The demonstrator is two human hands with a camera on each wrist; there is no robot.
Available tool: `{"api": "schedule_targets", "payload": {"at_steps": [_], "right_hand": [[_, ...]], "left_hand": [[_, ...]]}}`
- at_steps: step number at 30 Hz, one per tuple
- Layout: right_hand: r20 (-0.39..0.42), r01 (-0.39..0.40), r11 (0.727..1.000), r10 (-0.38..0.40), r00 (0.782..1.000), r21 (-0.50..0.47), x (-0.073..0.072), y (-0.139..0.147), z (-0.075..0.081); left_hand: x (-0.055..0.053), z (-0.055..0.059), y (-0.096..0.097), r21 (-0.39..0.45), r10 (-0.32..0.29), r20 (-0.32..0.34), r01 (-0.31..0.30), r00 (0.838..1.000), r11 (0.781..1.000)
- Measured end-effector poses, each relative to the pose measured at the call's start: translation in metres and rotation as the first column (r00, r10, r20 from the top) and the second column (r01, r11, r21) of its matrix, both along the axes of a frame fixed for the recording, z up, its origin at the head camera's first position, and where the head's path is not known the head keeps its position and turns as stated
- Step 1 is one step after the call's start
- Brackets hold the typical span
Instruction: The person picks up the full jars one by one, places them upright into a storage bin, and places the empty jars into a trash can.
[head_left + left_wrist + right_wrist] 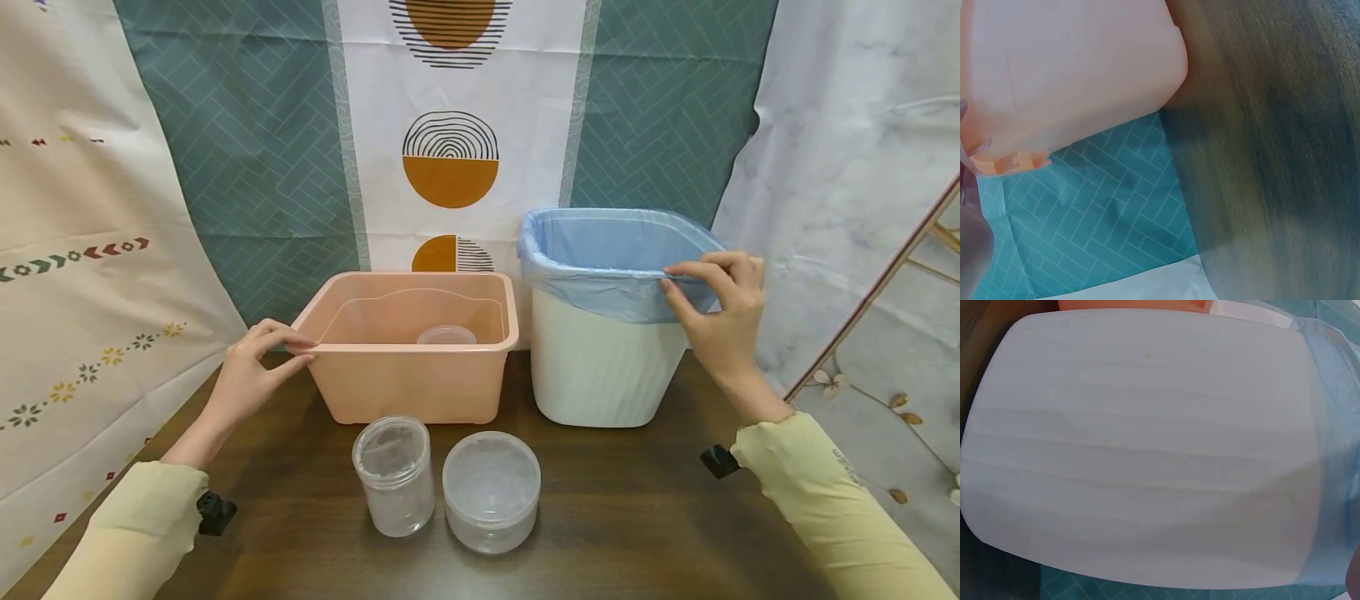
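Note:
My left hand [255,367] pinches the front left corner of the rim of a peach plastic bin [408,383] between thumb and fingers. A round clear lid-like piece [447,335] lies inside that bin. On the right, my right hand [726,308] pinches the edge of a blue trash bag [600,292] that is folded over the rim of a white trash can [600,367]. Two clear plastic jars stand in front: a tall jar [397,492] on the left and a wider, shorter jar [492,500] beside it.
Everything stands on a dark wood table [622,508]. A green and white patterned cloth [262,167] hangs behind the bins. A cream cloth [90,292] hangs at the left, and a marbled cloth [847,208] at the right.

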State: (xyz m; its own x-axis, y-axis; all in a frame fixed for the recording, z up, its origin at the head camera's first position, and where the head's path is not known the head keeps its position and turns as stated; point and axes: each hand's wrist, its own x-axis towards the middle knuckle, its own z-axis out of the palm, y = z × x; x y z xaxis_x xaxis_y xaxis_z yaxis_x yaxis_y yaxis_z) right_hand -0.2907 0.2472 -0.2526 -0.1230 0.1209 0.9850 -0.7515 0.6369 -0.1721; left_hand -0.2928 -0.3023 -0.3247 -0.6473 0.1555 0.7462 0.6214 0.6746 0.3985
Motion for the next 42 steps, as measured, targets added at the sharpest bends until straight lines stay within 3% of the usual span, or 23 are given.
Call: {"api": "schedule_targets", "payload": {"at_steps": [16, 22, 26, 29, 33, 42], "right_hand": [[-0.011, -0.012, 0.997, 0.011, 1.0, -0.073, 0.001, -0.009, -0.001], [-0.025, -0.026, 0.996, 0.024, 0.999, -0.085, 0.003, -0.014, -0.001], [-0.039, -0.032, 0.996, 0.029, 0.999, -0.085, 0.003, -0.015, 0.0], [-0.051, -0.032, 0.996, 0.028, 0.998, -0.082, 0.003, -0.015, 0.0], [-0.054, -0.027, 0.997, 0.023, 0.998, -0.076, 0.003, -0.015, 0.001], [-0.044, -0.007, 0.998, 0.005, 0.999, -0.064, 0.002, -0.015, -0.001]], "left_hand": [[0.0, 0.008, -0.004, -0.056, -0.014, 0.06, 0.018, 0.998, 0.998], [0.006, 0.022, -0.002, -0.117, -0.071, 0.029, 0.074, 0.997, 0.99], [0.012, 0.036, 0.007, -0.175, -0.061, 0.019, 0.064, 0.998, 0.982], [0.018, 0.046, 0.019, -0.229, -0.062, 0.044, 0.07, 0.997, 0.971], [0.024, 0.053, 0.033, -0.284, -0.118, 0.078, 0.135, 0.99, 0.949], [0.033, 0.062, 0.058, -0.369, -0.274, 0.154, 0.312, 0.949, 0.876]]}}
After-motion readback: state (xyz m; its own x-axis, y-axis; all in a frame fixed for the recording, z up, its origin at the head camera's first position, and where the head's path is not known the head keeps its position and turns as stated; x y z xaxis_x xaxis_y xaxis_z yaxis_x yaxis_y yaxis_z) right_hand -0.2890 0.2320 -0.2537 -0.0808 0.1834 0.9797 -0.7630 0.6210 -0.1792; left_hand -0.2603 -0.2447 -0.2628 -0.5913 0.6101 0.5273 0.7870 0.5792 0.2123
